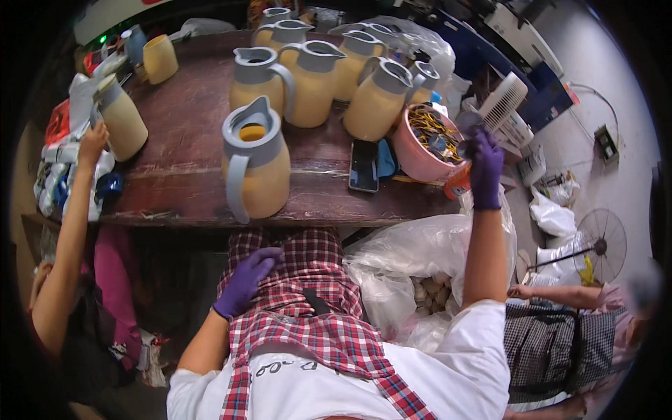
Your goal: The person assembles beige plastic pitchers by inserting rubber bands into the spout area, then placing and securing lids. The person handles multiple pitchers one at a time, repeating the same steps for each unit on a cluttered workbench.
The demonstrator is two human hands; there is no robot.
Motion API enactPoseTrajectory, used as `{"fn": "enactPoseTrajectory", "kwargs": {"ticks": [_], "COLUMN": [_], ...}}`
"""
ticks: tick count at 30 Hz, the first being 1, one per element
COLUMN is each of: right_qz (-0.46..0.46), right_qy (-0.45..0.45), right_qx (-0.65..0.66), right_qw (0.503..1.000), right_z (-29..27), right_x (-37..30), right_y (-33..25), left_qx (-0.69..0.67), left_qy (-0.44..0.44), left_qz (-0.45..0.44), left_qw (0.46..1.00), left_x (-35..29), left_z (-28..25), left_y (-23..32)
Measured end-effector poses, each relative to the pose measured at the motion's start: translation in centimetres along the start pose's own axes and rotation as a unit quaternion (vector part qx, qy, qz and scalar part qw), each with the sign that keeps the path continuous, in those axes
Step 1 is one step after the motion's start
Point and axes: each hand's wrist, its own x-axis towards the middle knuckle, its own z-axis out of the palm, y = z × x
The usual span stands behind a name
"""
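Note:
Beyond my lap, a beige jug [269, 178] with a grey collar, spout and handle stands upright near the table's front edge. Its mouth is uncovered and shows a yellow inside. My left hand [245, 280], in a purple glove, lies over the plaid apron [294, 336] with fingers stretched out and nothing in it. On the right, my gloved right hand [486, 168] is raised beside a pink tub [418, 154] of yellow and dark small parts. Its fingers close on a dark, roundish piece, too blurred to name.
Several similar jugs [311, 98] stand behind. A phone [364, 166] lies left of the tub. At left, another person's hand [94, 140] touches a collarless jug body [124, 122]. Below the table's right edge sits a plastic bag [399, 255] of round pieces. Another person sits at right.

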Motion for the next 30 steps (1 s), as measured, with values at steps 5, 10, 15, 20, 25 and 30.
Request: {"fn": "enactPoseTrajectory", "kwargs": {"ticks": [5, 10, 15, 20, 25, 30], "right_qz": [0.216, 0.27, 0.244, -0.033, 0.151, 0.287], "right_qy": [-0.216, -0.22, -0.263, -0.309, -0.253, -0.254], "right_qx": [0.062, 0.135, 0.073, -0.22, -0.035, 0.124], "right_qw": [0.95, 0.928, 0.931, 0.925, 0.955, 0.915], "right_z": [16.3, 22.3, 24.0, 24.0, 25.2, 24.8], "right_x": [-15.8, -21.8, -24.4, -23.5, -23.2, -22.4], "right_y": [-1.7, 0.2, 1.6, 7.7, 10.6, 9.3], "left_qx": [-0.177, -0.29, -0.215, -0.588, -0.41, -0.453], "left_qy": [-0.161, -0.151, 0.093, 0.069, 0.174, 0.133], "left_qz": [0.044, 0.041, -0.044, 0.092, 0.118, 0.126], "left_qw": [0.97, 0.944, 0.971, 0.801, 0.887, 0.872], "left_x": [1.6, 1.6, 0.2, 0.0, 3.0, 4.2], "left_z": [3.3, 2.4, 0.5, -3.0, -5.6, -6.0], "left_y": [4.8, 5.2, 3.0, -0.9, -1.0, 0.7]}}
